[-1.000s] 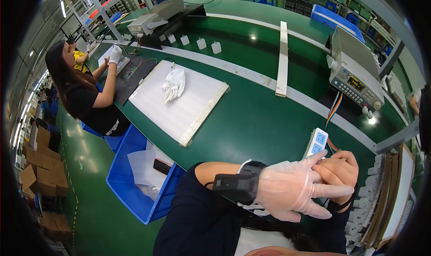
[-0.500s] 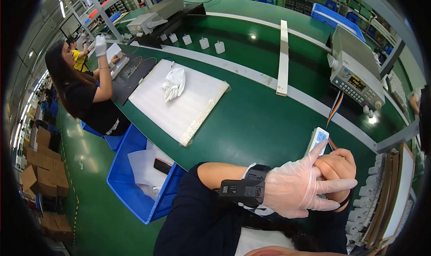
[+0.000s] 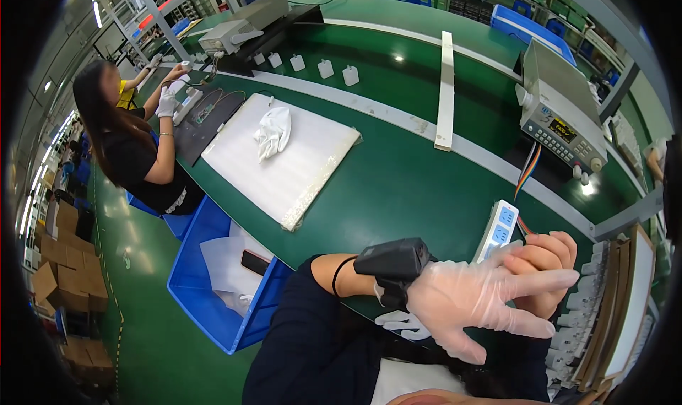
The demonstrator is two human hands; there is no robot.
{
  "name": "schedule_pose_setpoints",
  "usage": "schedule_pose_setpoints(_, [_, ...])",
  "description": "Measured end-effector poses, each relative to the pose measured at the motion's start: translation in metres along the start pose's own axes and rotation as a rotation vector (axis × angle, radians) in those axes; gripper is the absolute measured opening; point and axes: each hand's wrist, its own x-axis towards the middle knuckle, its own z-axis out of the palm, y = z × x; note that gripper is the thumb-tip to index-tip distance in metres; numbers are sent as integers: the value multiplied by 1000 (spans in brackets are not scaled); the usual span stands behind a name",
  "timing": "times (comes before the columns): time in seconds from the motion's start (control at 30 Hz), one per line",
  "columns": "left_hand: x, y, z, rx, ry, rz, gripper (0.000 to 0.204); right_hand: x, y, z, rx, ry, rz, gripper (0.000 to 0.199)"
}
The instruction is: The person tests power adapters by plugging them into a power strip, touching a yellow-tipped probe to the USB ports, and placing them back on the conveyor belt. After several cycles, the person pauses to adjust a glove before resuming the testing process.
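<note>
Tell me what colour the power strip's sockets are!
The sockets are light blue, seen best in the head view.

Factory floor, electronics assembly or testing by the look of it. Long green table [image 3: 398, 185], metal post [image 3: 165, 18] at far left. Right: boxy meter [image 3: 561, 96] with lit screen [image 3: 563, 129], coloured wires [image 3: 527, 174] below. Small white blocks [image 3: 325, 69] in a row, far side. Left: co-worker [image 3: 135, 142], white glove [image 3: 166, 104], circuit board [image 3: 206, 114] close by. Green floor [image 3: 145, 320], yellow line [image 3: 109, 284], piled cardboard boxes [image 3: 74, 263], strip lights [image 3: 97, 14] overhead.
</note>
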Motion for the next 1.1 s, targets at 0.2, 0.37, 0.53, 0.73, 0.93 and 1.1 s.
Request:
schedule_pose_setpoints(0.2, [-1,0,-4,-389,19,30,84,-3,-14,-9,-41,-92,39,17])
schedule_pose_setpoints(0.37, [-1,8,-12,-342,-148,-57,83,-4,-15,-6,-24,-125,21,15])
schedule_pose_setpoints(0.53, [0,6,-7,-256,-166,-90,81,3,-17,-4,-51,-164,-29,15])
schedule_pose_setpoints(0.73, [-3,10,-14,201,-105,-153,78,2,0,-1,-15,-208,-6,20])
schedule_pose_setpoints(0.93, [-3,13,-9,340,-122,-126,76,-1,4,-1,276,-259,109,24])
schedule_pose_setpoints(1.1, [-3,7,1,381,-60,-100,72,-2,5,7,304,-150,98,23])
